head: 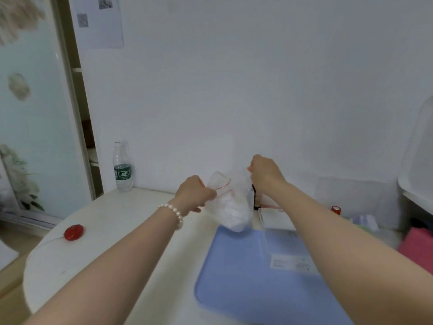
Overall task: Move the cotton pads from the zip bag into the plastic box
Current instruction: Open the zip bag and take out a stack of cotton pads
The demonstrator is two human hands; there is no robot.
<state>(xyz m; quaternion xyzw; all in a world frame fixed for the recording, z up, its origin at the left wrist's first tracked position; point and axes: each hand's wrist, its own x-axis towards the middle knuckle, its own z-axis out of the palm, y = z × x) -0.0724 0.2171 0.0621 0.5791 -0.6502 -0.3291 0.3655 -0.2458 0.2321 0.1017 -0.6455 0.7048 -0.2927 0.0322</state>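
— Clear plastic, that zip bag (230, 202), and it is hanging in the air between both hands, above the far edge of the blue mat (246, 273).

— How are the hands holding it?

— The left hand (194, 193) is pinching the bag's mouth by the red zip line; the right hand (266, 173) is gripping the opposite edge higher up, fingers curled round the film. I judge she is pulling the seal apart, so this is the opening step.

— And the cotton pads?

— The cotton pads (234, 213) are all sitting bunched in the bag's lower part, a white mass. None are lying outside it.

— Where is the plastic box?

— The plastic box (284, 242) is standing on the mat just right of the bag, partly hidden under the right forearm. It is looking transparent; I cannot tell whether its lid is on, or whether anything is inside.

— What is the next move calling for?

— Probably widening the mouth, then freeing one hand to reach in or tipping the bag over the box.
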